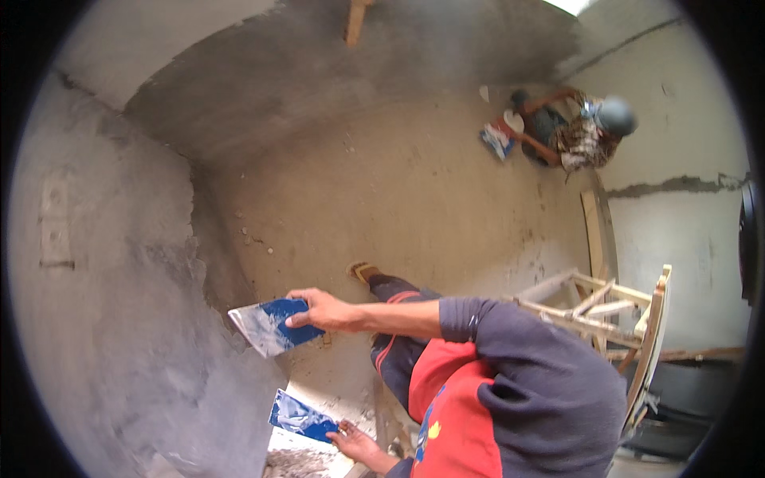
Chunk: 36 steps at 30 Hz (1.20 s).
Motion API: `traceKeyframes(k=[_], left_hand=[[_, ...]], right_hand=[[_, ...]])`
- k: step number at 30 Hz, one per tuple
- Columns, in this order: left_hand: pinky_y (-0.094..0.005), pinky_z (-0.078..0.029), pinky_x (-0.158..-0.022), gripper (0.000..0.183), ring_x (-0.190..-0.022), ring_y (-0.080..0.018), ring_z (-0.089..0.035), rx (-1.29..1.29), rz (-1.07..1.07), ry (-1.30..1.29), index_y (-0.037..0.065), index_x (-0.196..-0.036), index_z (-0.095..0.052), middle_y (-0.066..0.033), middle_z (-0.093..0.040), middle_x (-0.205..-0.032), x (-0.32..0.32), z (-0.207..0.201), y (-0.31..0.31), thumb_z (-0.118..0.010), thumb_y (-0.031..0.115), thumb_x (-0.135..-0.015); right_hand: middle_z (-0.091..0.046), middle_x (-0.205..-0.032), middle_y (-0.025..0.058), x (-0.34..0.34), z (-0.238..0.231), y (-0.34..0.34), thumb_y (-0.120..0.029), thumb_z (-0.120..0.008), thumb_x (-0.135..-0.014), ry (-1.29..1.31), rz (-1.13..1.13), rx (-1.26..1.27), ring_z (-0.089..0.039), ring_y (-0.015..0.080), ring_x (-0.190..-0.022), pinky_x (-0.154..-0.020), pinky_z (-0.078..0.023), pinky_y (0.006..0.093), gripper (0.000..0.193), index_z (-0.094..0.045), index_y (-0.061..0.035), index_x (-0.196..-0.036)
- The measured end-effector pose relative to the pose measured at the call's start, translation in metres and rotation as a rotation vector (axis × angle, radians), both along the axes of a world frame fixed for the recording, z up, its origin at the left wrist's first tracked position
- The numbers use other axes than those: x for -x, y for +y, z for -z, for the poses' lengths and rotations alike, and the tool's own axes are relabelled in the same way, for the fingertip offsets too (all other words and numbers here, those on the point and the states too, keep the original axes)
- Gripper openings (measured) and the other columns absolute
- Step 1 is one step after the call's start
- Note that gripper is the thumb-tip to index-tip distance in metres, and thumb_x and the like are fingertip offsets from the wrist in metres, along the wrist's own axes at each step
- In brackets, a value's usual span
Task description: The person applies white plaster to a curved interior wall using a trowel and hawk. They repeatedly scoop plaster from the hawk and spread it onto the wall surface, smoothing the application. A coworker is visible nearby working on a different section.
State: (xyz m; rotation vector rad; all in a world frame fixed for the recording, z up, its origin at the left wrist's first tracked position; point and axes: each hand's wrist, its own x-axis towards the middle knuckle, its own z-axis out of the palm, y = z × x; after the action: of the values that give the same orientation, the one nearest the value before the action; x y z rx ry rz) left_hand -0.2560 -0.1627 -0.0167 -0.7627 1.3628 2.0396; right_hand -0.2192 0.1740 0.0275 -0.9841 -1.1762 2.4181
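My right hand (pixel 319 311) grips a wide blue putty spreader (pixel 275 325), thumb on its upper face. Pale paste smears the outer half of its blade, and the far edge is at or close to the grey wall (pixel 119 319) on the left; I cannot tell if they touch. Lower in the picture, my left hand (pixel 358 442) pinches the end of a second blue putty spreader (pixel 301 416), held flat and streaked with white paste. The two spreaders are apart. My dark sleeve and the red front of my shirt fill the lower right.
At the upper right a co-worker (pixel 586 131) crouches on the floor (pixel 414 183), hands near a blue-and-white object (pixel 497 140). A wooden frame (pixel 613 311) stands right of me, by dark round containers (pixel 677 406). A wooden piece (pixel 355 22) juts in at the top.
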Motion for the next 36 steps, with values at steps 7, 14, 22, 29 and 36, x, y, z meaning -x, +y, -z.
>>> traceKeyframes(k=[7,14,22,29,36], left_hand=[[-0.0317,-0.046,-0.081,0.031,-0.084,-0.0195,-0.052,0.128,0.054,0.006,0.001,-0.102,-0.046,-0.0083,-0.052,-0.090,0.017,-0.021,0.001,-0.057,0.026,-0.088],[-0.0326,-0.043,-0.085,0.036,-0.088,-0.0192,-0.052,0.329,0.101,0.026,0.002,-0.109,-0.050,-0.0090,-0.056,-0.101,0.057,-0.016,-0.015,-0.061,0.028,-0.085],[-0.0385,-0.041,-0.093,0.033,-0.090,-0.0235,-0.052,0.372,0.149,0.307,-0.008,-0.114,-0.047,-0.0173,-0.052,-0.106,0.113,0.156,-0.048,-0.045,0.019,-0.094],[-0.0395,-0.040,-0.094,0.028,-0.091,-0.0254,-0.056,0.187,0.158,0.408,-0.001,-0.107,-0.053,-0.0171,-0.057,-0.103,0.131,0.265,-0.062,-0.052,0.020,-0.089],[-0.0325,-0.045,-0.087,0.035,-0.096,-0.0229,-0.055,0.187,0.012,0.137,-0.004,-0.114,-0.050,-0.0132,-0.054,-0.119,0.100,0.273,-0.067,-0.056,0.013,-0.085]], right_hand=[[-0.061,-0.087,0.0028,0.008,0.027,0.000,-0.016,-0.065,-0.079,-0.091,-0.028,-0.108,-0.054,0.0115,-0.081,-0.073,-0.043,0.0266,0.026,-0.058,-0.0033,-0.100],[-0.063,-0.092,0.0036,0.039,0.113,-0.036,-0.028,-0.063,-0.083,-0.031,0.141,0.333,-0.054,0.0108,-0.085,-0.076,-0.043,0.0264,0.034,-0.060,-0.0014,-0.104],[-0.063,-0.097,0.0079,0.095,0.224,-0.026,-0.019,-0.064,-0.081,0.143,0.023,0.230,-0.058,0.0160,-0.087,-0.079,-0.046,0.0309,0.034,-0.057,-0.0002,-0.109],[-0.062,-0.098,0.0125,0.107,0.272,-0.042,-0.008,-0.064,-0.078,0.207,-0.134,0.011,-0.058,0.0187,-0.095,-0.085,-0.046,0.0333,0.036,-0.051,0.0031,-0.109],[-0.056,-0.110,0.0112,0.177,0.299,-0.074,-0.019,-0.067,-0.079,0.250,-0.277,-0.244,-0.054,0.0203,-0.101,-0.089,-0.043,0.0333,0.051,-0.045,0.0014,-0.120]])
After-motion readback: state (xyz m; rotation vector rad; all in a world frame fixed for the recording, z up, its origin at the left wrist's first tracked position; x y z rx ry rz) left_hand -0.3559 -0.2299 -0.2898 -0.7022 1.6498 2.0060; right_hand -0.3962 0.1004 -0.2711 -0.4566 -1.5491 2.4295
